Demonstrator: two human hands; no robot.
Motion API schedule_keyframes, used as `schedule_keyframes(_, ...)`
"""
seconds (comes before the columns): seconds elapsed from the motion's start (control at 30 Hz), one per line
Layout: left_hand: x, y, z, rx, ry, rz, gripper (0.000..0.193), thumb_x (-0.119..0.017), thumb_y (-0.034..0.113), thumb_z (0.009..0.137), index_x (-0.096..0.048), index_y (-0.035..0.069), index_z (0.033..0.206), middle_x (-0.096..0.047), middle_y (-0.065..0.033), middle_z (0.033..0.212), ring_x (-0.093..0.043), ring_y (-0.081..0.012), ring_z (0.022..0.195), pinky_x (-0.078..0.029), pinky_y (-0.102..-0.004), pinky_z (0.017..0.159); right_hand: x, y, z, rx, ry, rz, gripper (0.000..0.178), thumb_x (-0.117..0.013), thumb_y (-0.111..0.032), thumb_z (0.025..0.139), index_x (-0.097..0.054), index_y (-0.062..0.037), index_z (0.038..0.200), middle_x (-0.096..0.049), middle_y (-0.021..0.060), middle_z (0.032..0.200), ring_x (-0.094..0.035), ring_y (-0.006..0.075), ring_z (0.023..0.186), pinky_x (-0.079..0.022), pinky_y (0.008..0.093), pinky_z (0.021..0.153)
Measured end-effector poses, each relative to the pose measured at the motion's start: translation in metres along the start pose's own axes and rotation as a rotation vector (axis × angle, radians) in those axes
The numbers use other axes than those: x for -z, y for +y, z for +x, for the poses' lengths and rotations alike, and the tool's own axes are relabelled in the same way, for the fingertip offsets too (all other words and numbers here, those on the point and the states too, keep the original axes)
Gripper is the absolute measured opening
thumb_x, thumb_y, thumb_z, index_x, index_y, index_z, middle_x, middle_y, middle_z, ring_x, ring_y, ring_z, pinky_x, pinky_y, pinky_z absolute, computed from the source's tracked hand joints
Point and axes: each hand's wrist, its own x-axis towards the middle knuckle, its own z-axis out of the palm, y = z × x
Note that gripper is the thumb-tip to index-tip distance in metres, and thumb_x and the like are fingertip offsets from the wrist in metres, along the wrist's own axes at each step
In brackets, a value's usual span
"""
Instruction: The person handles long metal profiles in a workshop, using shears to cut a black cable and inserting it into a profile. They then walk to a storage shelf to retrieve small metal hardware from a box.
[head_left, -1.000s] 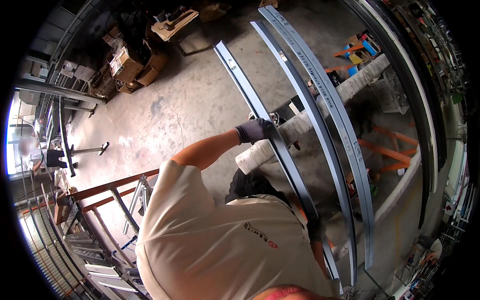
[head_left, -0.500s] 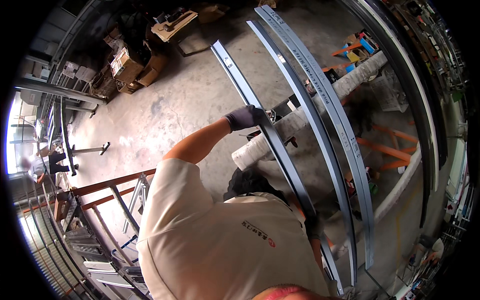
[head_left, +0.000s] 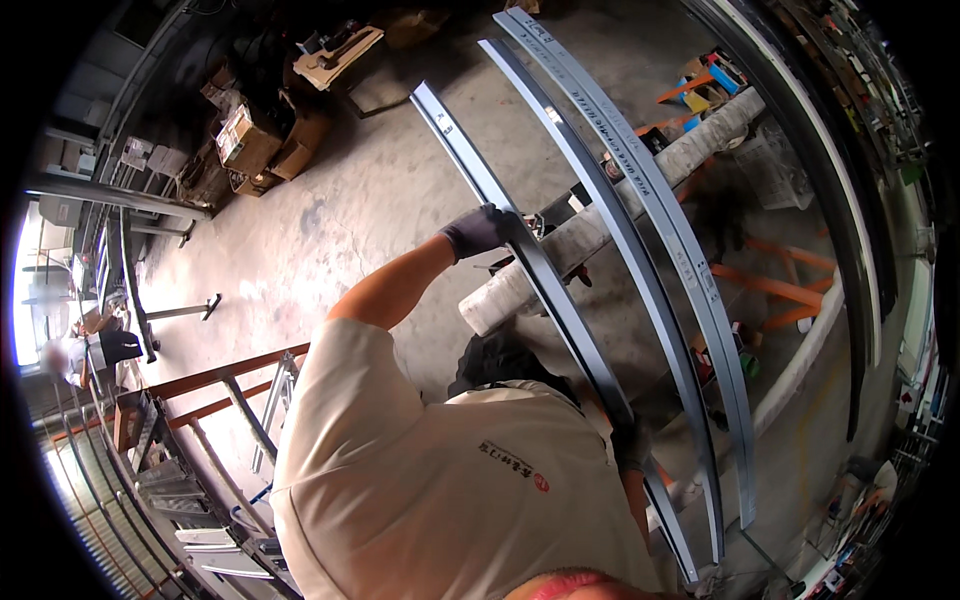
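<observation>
Grey-blue profile (head_left: 566,312) nearest torso (head_left: 440,470) crossed over wrapped bar (head_left: 490,305), L hand (head_left: 478,232) grip pinching its edge, R hand (head_left: 630,445) grip unclear (can't tell); step apparently was pos. adj., next move presumably req'd level two-hand support.

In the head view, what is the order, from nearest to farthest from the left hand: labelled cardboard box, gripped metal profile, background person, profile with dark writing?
1. Gripped metal profile: touching the left hand.
2. Profile with dark writing: to the right.
3. Labelled cardboard box: upper left.
4. Background person: far left.
</observation>
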Motion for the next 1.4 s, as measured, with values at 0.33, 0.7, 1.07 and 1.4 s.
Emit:
schedule_keyframes(0.33,-0.038,0.037,-0.007,0.094,0.220,-0.371,0.029,-0.057,0.019,0.093,-0.070,0.011,0.117,-0.069,-0.0150,0.115,-0.065,-0.0349,0.108,-0.053,-0.0435,0.093,-0.015,0.015,0.001,0.111,0.106,0.020,0.055,-0.073,-0.010,0.069,-0.058,-0.0039,0.121,-0.066,0.0229,0.104,-0.063,0.0463,0.095,-0.051,0.0553,0.079)
schedule_keyframes(0.7,-0.097,0.059,-0.013,-0.099,0.085,0.001,0.033,-0.054,0.028,0.093,-0.061,0.005,0.115,-0.058,-0.0227,0.097,-0.058,-0.0417,0.092,-0.053,-0.0524,0.078,-0.010,0.012,-0.001,0.091,0.091,0.008,0.056,-0.072,-0.008,0.068,-0.057,-0.0060,0.122,-0.065,0.0217,0.110,-0.064,0.0451,0.097,-0.052,0.0553,0.081)
schedule_keyframes(1.07,-0.098,0.048,-0.012,-0.390,0.179,0.427,0.021,-0.060,0.019,0.085,-0.069,0.006,0.100,-0.064,-0.0178,0.098,-0.063,-0.0378,0.083,-0.054,-0.0487,0.076,-0.005,0.002,0.000,0.086,0.125,0.014,0.049,-0.072,-0.009,0.071,-0.062,-0.0052,0.119,-0.067,0.0217,0.104,-0.065,0.0447,0.094,-0.054,0.0526,0.079)
schedule_keyframes(1.4,-0.081,0.068,-0.012,0.126,-0.060,-0.353,0.037,-0.068,0.031,0.086,-0.068,0.010,0.116,-0.067,-0.0168,0.113,-0.063,-0.0379,0.104,-0.054,-0.0475,0.092,0.009,-0.012,0.000,0.104,0.124,0.038,0.049,-0.073,-0.008,0.068,-0.062,-0.0030,0.116,-0.066,0.0227,0.102,-0.064,0.0451,0.094,-0.054,0.0539,0.082)
